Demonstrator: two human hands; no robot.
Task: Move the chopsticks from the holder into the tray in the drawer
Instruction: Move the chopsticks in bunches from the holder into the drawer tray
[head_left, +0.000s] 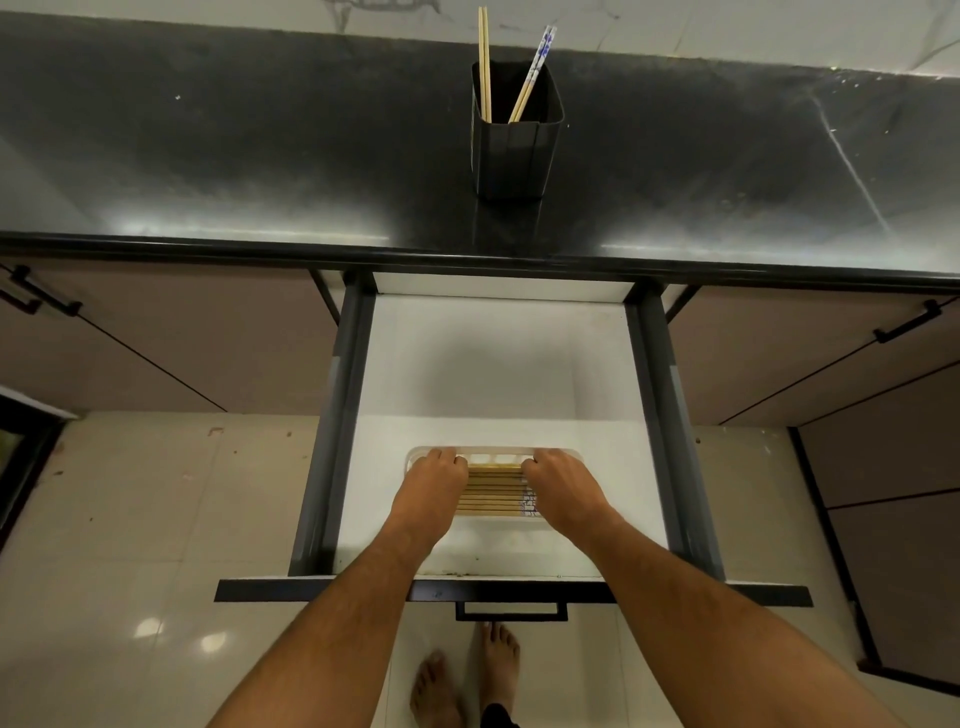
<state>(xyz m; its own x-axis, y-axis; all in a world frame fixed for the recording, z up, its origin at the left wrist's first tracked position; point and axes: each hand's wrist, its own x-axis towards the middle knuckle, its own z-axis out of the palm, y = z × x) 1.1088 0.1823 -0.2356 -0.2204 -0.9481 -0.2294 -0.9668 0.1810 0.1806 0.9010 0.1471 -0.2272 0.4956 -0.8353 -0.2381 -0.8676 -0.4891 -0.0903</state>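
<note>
While no writing shows, both hands (434, 480) (558, 483) rest on trayed chopsticks (491, 491).

The holder (514, 130) stands on the counter (208, 156), behind the open drawer (493, 364). Two pairs of chopsticks (484, 62) lean in it. In the drawer's near half sits the tray (491, 453), more chopsticks lying crosswise in it (side by side), left hand (434, 486) and right hand (558, 486) over their ends.
</note>
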